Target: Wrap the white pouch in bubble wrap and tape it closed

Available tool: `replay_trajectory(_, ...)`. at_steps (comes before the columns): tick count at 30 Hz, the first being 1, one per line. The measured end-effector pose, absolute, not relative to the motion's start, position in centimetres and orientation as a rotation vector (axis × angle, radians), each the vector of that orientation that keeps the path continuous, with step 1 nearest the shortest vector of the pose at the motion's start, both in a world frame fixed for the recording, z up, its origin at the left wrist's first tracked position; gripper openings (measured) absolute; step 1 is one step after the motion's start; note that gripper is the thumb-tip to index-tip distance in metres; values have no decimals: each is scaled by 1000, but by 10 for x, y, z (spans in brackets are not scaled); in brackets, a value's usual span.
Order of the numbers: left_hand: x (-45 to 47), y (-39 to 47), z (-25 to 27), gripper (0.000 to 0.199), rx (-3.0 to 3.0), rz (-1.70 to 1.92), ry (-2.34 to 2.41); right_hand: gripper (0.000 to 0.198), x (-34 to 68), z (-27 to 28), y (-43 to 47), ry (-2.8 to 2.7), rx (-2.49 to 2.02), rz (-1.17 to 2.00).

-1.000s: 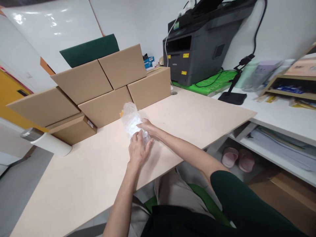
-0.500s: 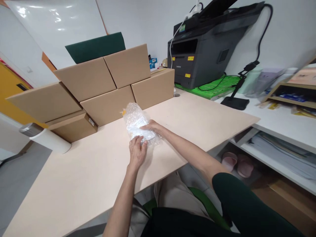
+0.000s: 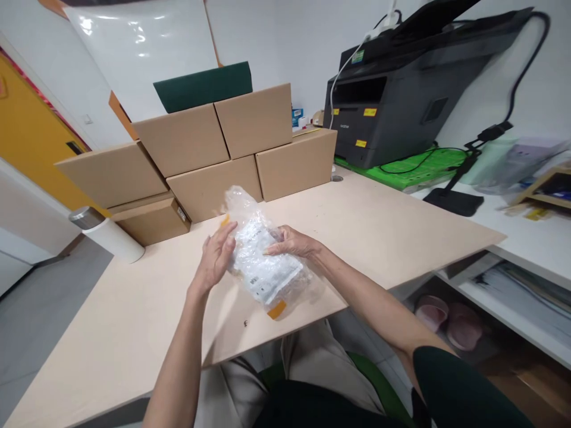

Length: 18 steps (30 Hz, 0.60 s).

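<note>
Clear bubble wrap (image 3: 243,208) encloses a printed white packet (image 3: 267,267); our right hand (image 3: 295,242) pinches the bundle, our left hand (image 3: 215,261) loosely spread at its edge.

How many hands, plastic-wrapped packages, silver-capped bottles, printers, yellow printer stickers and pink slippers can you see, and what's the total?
Hands: 2
Plastic-wrapped package: 1
Silver-capped bottle: 1
Printer: 1
Yellow printer stickers: 3
Pink slippers: 2
Total: 10

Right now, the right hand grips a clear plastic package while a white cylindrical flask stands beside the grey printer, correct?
No: the head view shows the white flask beside a brown cardboard box, not the printer; the right hand does grip the clear package.
</note>
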<state>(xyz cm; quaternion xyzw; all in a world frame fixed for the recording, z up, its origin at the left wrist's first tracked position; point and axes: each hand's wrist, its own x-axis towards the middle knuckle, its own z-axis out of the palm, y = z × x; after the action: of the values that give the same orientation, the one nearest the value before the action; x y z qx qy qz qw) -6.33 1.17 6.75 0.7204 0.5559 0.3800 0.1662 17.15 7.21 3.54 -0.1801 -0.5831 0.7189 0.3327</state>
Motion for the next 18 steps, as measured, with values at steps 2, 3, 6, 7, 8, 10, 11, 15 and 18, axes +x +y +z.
replay_trajectory(2,-72,7,73,68,1813,1071,1326,34,171,39,68,-1526,-444,1832)
replay_trajectory(3,-75,4,73,71,1699,1065,1223,34,170,39,67,-1509,-444,1816)
replay_trajectory(6,-79,-5,66,82,1487,1080,1031,35,164,40,63,-1427,-499,1769)
replay_trajectory(7,-80,-8,62,84,1451,1096,993,36,162,40,61,-1390,-524,1740)
replay_trajectory(8,-80,-10,58,87,1421,1122,964,38,160,39,60,-1350,-547,1704)
replay_trajectory(10,-78,-12,50,88,1353,1195,934,44,156,36,60,-1258,-583,1638)
replay_trajectory(11,-77,-12,46,86,1311,1228,938,47,154,33,60,-1211,-594,1627)
replay_trajectory(15,-66,-1,36,64,1139,1326,1035,49,148,19,71,-1029,-599,1756)
replay_trajectory(18,-60,16,27,50,1028,1424,1090,48,141,5,85,-977,-748,1796)
